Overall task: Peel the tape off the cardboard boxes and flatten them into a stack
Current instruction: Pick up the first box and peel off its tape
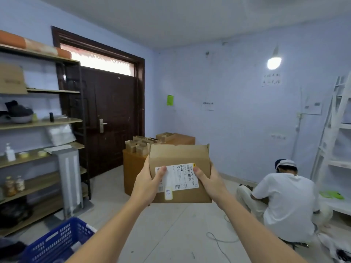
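Head view: my left hand point(147, 184) and right hand point(208, 182) grip one cardboard box point(180, 173) at chest height, fingers curled round its sides, thumbs on the shipping label point(176, 178). Box is not flattened; top flaps look loose, and I can't make out any tape. No flat stack visible. More boxes point(161, 143) wait by the door point(106, 118). I'd judge the task early, most of it left.

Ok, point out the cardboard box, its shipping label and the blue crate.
cardboard box point(178, 154): head view, upper front face.
shipping label point(180, 177): head view, label middle.
blue crate point(57, 242): head view, slotted side wall.
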Motion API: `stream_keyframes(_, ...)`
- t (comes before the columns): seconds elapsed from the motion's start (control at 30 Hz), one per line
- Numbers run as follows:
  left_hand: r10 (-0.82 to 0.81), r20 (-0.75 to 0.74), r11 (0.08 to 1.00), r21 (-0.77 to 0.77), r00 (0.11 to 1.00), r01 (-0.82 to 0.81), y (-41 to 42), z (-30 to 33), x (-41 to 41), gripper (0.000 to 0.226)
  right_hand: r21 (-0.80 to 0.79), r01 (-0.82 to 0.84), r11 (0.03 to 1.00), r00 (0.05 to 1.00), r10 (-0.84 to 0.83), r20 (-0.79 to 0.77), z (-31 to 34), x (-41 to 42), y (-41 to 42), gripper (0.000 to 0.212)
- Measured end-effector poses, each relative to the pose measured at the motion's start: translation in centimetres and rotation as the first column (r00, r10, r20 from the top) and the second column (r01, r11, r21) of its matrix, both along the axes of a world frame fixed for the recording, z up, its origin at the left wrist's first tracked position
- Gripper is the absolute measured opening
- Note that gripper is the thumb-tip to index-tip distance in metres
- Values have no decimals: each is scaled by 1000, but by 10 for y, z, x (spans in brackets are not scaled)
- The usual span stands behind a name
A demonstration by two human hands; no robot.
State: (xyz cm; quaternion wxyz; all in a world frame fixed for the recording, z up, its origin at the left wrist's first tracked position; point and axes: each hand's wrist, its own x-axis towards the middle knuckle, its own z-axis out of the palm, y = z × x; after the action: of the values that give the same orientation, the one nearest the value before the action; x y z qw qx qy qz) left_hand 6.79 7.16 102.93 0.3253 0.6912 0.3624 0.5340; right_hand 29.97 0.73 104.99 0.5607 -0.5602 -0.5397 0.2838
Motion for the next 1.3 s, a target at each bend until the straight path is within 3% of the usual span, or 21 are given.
stream_keyframes(0.33, -37, -59, 999, -39, 998, 34, 160, -16, 11, 65, -22, 86, 996, 995, -85, 56, -16, 12, 152, 96)
stream_keyframes(0.67, -119, -87, 991, -66, 989, 113, 323, -31, 127, 69, -64, 137, 988, 990, -136, 26, -43, 128, 309, 95)
stream_keyframes(0.97, -32, -71, 993, -114, 997, 24, 477, -33, 205, 78, -105, 88, 991, 993, -78, 93, -42, 211, 484, 109)
stream_keyframes(1.13, 17, -58, 990, -139, 998, -25, 575, -48, 225, 91, -90, 62, 994, 991, -50, 126, -54, 232, 594, 106)
stream_keyframes(1.3, 50, -70, 990, -129, 996, -59, 692, -54, 244, 85, -78, 45, 996, 989, -33, 146, -62, 251, 715, 96)
